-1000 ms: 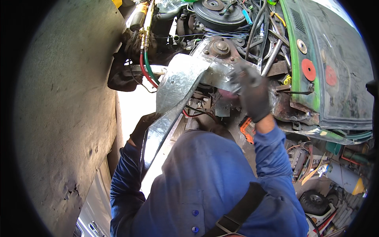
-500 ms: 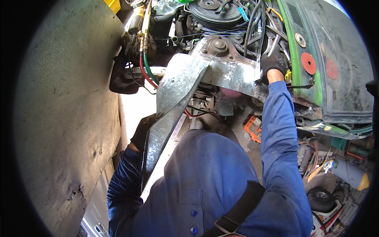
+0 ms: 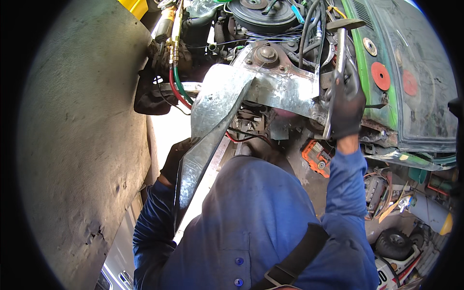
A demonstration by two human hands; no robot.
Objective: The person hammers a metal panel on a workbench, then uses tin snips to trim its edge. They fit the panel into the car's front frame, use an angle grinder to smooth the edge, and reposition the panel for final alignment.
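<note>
My right hand (image 3: 347, 104), in a black glove, is closed around the metal shaft of a hammer (image 3: 340, 50). The hammer is upright in the picture, its wide, dull head at the far end above the right side of the engine bay. My gloved left hand (image 3: 175, 162) grips the left edge of a bent, shiny sheet metal panel (image 3: 220, 94); its fingers are partly hidden behind the metal. The panel's far end meets a fixed metal bracket (image 3: 285, 87) that carries a round bolted mount (image 3: 266, 56).
Beyond the bracket lies an engine with a round black air cleaner (image 3: 263, 14). Red and green hoses (image 3: 176, 84) hang at left beside a large worn panel (image 3: 87, 145). A green car body (image 3: 382, 121) stands at right. An orange tool (image 3: 316, 157) lies on the floor.
My right hand has lifted the hammer out from the tools beside the engine and drawn it nearer to me. My left hand and the sheet metal panel have stayed almost still.
</note>
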